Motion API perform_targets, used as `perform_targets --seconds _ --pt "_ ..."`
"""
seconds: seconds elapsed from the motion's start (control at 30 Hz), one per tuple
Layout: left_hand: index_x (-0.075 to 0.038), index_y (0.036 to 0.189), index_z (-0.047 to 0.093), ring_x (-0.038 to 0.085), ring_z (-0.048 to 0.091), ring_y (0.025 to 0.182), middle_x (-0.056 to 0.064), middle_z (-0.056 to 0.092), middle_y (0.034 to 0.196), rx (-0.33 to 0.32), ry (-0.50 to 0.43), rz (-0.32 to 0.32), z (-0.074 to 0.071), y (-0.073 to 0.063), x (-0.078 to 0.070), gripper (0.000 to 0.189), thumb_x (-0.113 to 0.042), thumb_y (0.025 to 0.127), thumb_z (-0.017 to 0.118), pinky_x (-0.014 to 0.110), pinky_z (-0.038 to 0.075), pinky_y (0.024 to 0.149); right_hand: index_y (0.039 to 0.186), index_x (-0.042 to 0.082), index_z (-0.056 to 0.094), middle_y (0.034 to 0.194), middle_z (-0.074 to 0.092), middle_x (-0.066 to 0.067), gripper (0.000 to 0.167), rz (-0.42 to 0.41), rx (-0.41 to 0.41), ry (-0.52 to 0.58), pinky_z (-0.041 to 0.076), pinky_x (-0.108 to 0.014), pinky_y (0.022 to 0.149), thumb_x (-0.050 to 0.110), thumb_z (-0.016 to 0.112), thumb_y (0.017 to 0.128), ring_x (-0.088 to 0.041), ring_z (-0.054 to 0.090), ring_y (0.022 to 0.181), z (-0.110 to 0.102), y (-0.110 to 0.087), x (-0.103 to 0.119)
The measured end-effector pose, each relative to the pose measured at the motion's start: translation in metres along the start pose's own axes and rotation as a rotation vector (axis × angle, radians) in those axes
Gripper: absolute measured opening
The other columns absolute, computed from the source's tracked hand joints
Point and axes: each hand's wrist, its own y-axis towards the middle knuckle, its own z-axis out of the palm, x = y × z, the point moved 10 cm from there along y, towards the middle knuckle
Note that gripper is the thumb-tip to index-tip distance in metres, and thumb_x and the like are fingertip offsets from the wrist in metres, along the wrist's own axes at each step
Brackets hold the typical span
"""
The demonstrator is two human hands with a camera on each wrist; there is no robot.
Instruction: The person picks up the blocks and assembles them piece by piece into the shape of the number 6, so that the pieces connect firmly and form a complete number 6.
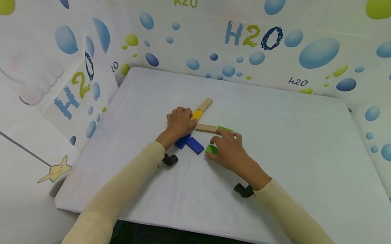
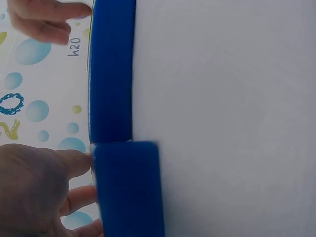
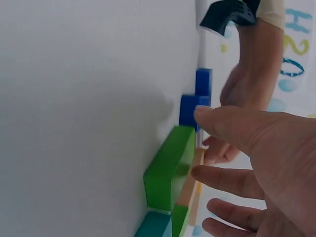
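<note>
My left hand (image 1: 180,121) is low over the table, fingertips beside the yellow block (image 1: 197,115). Under its wrist lies a blue block (image 1: 182,141), touching a second blue block (image 1: 195,145); both fill much of the left wrist view. My right hand (image 1: 228,150) has thumb and fingers spread around a green block (image 1: 211,149); in the right wrist view a gap shows between the fingers. A natural wood block (image 1: 206,128) meets another green block (image 1: 225,129) beyond that hand. Its fingers partly cover this green block. What lies under the left palm is hidden.
Another wood block (image 1: 205,104) extends from the yellow one toward the back. A teal block (image 3: 153,224) shows at the bottom of the right wrist view. White cloth covers the table (image 1: 284,145); a patterned curtain (image 1: 206,34) hangs behind it.
</note>
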Motion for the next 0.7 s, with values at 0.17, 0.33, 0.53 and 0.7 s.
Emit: perform_targets --seconds 0.17,0.33,0.53,0.7 --pt "-0.008 0.125 0.056 0.039 0.040 0.139 0.021 0.045 0.151 0.002 -0.001 0.002 0.001 0.002 0.001 0.035 -0.039 0.109 0.057 0.056 0.029 0.110 0.118 0.016 0.075 0.155 0.050 -0.014 0.039 -0.001 0.003 0.009 0.028 -0.069 0.116 0.038 0.087 0.089 -0.036 0.042 0.148 -0.003 -0.012 -0.012" --pt "-0.008 0.124 0.055 0.039 0.040 0.137 0.022 0.046 0.150 -0.008 -0.002 0.004 0.000 0.003 0.002 0.034 -0.040 0.109 0.056 0.056 0.029 0.109 0.119 0.018 0.076 0.153 0.050 -0.014 0.033 -0.057 -0.006 0.061 0.026 -0.071 0.114 0.030 0.086 0.091 -0.035 0.040 0.149 -0.006 -0.018 -0.016" --pt "-0.008 0.123 0.055 0.040 0.041 0.136 0.021 0.046 0.149 -0.010 -0.015 0.004 0.000 0.003 0.001 0.034 -0.039 0.109 0.056 0.057 0.029 0.109 0.122 0.022 0.076 0.159 0.045 -0.014 0.031 -0.066 0.028 0.131 0.023 -0.072 0.114 0.024 0.084 0.093 -0.036 0.035 0.153 -0.004 -0.021 -0.026" --pt "-0.008 0.121 0.054 0.039 0.042 0.134 0.020 0.046 0.147 -0.014 -0.010 -0.004 0.000 0.001 -0.001 0.033 -0.039 0.109 0.057 0.057 0.028 0.109 0.125 0.020 0.074 0.160 0.043 -0.015 0.036 -0.061 0.041 0.116 0.022 -0.072 0.115 0.028 0.085 0.091 -0.036 0.032 0.154 -0.003 -0.023 -0.030"
